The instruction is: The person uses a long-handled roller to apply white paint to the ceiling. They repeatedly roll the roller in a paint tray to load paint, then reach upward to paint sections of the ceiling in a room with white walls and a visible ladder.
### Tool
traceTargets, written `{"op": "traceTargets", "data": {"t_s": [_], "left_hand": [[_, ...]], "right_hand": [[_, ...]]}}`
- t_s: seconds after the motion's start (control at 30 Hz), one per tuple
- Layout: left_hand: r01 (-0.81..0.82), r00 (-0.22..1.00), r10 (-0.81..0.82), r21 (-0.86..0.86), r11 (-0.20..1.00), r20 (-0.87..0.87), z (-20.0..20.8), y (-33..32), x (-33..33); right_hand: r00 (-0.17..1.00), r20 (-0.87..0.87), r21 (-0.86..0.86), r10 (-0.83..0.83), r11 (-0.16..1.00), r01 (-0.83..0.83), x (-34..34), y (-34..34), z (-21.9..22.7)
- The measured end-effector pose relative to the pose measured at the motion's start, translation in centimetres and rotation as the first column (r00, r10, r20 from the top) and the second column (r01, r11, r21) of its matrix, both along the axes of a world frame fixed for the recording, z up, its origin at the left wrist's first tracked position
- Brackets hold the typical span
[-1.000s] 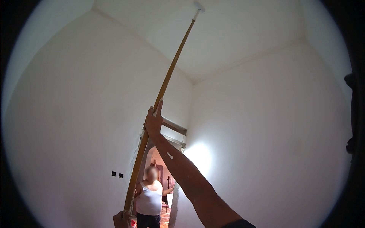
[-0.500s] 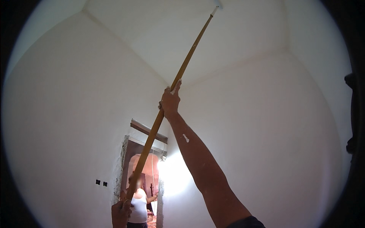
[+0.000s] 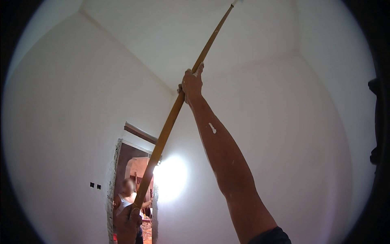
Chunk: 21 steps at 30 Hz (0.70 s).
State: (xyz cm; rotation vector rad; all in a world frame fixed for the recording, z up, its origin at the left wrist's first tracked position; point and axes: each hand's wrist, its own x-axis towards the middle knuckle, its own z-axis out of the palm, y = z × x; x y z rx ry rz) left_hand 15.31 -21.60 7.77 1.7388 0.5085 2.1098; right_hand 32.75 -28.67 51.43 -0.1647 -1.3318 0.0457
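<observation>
A long wooden pole (image 3: pixel 167 127) slants across the middle, running up and away toward the pale ceiling (image 3: pixel 154 36). My right hand (image 3: pixel 193 84) is closed around its upper part, thumb side toward the ceiling, arm stretched out. White smears mark that hand and forearm. Low on the pole, my left hand (image 3: pixel 129 225) wraps its lower end, partly against the doorway behind. The pole's far tip (image 3: pixel 232 5) carries something pale that is mostly cut off by the top edge, so its kind cannot be made out.
Behind the pole's lower part, a person (image 3: pixel 128 197) in a white sleeveless top stands in a rough-edged doorway (image 3: pixel 111 195). A bright lamp (image 3: pixel 162 171) glares beside it. A beam (image 3: pixel 140 133) crosses above. Two dark wall boxes (image 3: pixel 95 186) sit in the left wall (image 3: pixel 61 114).
My hands and the pole have shifted upward in view, the right hand also rightward. The pole's tip has slid toward the top edge. The doorway appears further left, and the person's posture has changed.
</observation>
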Motion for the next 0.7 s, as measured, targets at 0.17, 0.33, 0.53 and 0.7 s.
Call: {"op": "traceTargets", "data": {"t_s": [0.17, 0.33, 0.53, 0.7], "left_hand": [[0.162, 0.987, -0.161, -0.03, 0.986, 0.029, 3.8, -0.8, -0.6], [0.137, 0.989, -0.133, 0.072, 0.988, -0.059, 5.5, 1.3, -0.4], [0.175, 0.984, -0.169, 0.098, 0.98, -0.064, 6.8, 1.9, 1.1], [0.277, 0.956, -0.263, 0.103, 0.955, -0.13, 8.0, 3.2, 4.0]], "right_hand": [[1.0, 0.028, -0.008, 0.011, 1.0, -0.01, 0.0, 2.3, 3.2], [0.993, 0.055, 0.04, 0.108, 0.993, -0.11, 1.3, 4.2, 5.9], [0.998, 0.046, 0.024, 0.043, 0.999, -0.044, 3.5, 4.4, 8.6], [0.999, 0.041, 0.051, -0.006, 0.999, 0.004, 6.2, 5.1, 10.9]]}}
